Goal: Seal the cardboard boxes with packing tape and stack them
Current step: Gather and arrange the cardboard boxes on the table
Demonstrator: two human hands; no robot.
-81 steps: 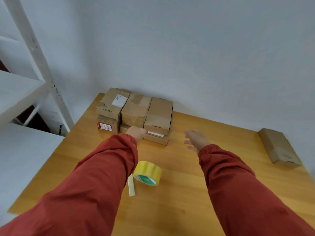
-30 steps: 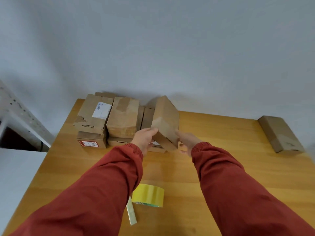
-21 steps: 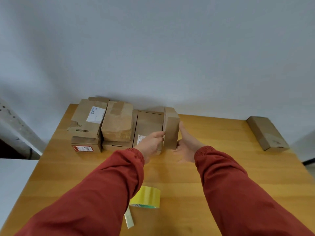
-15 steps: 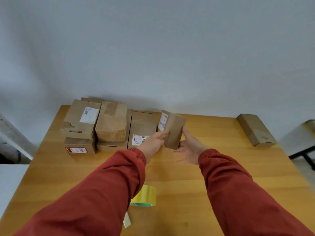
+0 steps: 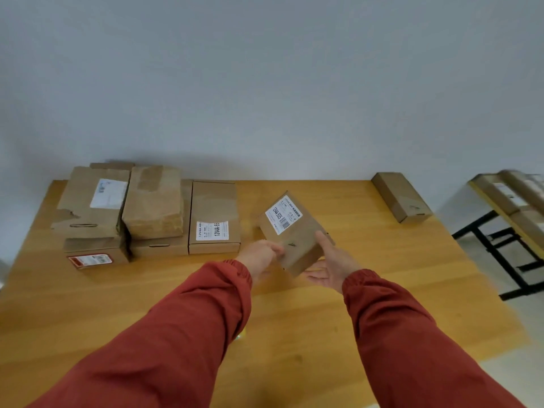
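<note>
Box (image 5: pixel 290 231) held tilted, label up, just right of the stack (image 5: pixel 153 201) and clear of the surface (image 5: pixel 382 290); it should be set down flat, seam upward, before taping. Left hand (image 5: pixel 259 257) pinches its near edge with curled fingers (image 5: pixel 276 249); right hand (image 5: pixel 332 266) cradles the lower corner, palm up and spread.

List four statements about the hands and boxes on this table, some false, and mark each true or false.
1. The left hand and right hand hold a white-labelled box between them. True.
2. That box lies flat atop the stack. False: it is tilted and apart from the stack, to its right.
3. A lone box lies at the far right corner of the table. True.
4. The red-labelled box tops its pile. False: it sits at the bottom.
</note>
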